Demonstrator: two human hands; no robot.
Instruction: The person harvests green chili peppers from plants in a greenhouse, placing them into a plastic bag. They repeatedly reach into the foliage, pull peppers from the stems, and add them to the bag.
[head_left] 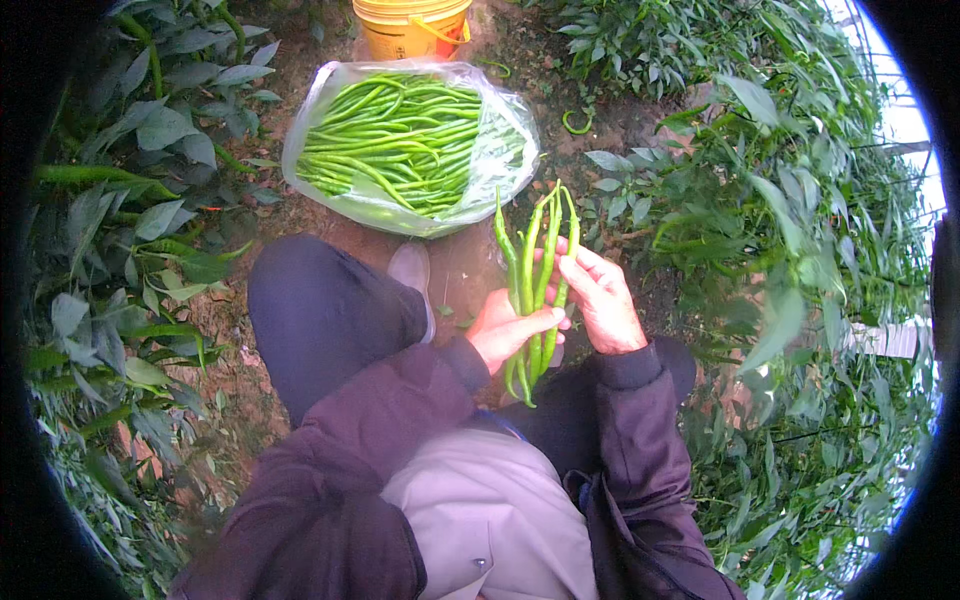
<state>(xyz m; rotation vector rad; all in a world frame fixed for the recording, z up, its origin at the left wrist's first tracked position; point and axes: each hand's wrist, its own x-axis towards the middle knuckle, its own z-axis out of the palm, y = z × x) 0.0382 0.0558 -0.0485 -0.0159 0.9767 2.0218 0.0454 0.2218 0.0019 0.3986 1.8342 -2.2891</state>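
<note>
Several long green chili peppers (528,275) stand in a loose bunch between my two hands, stems pointing away from me. My left hand (505,328) is wrapped round their lower part, thumb across the front. Higher up, my right hand (600,298) pinches the rightmost pepper between thumb and fingers. Just beyond the hands, a clear plastic bag (455,218) lies wide at the mouth on the ground. Inside it is a thick pile of the same green peppers (400,135), lying mostly side by side.
A yellow bucket (412,28) with a handle stands behind the bag. Leafy pepper plants (150,240) line the left side, and more plants (770,230) crowd the right. A curled pepper (578,124) lies on the bare soil right of the bag. My bent knee (320,310) is close to the bag.
</note>
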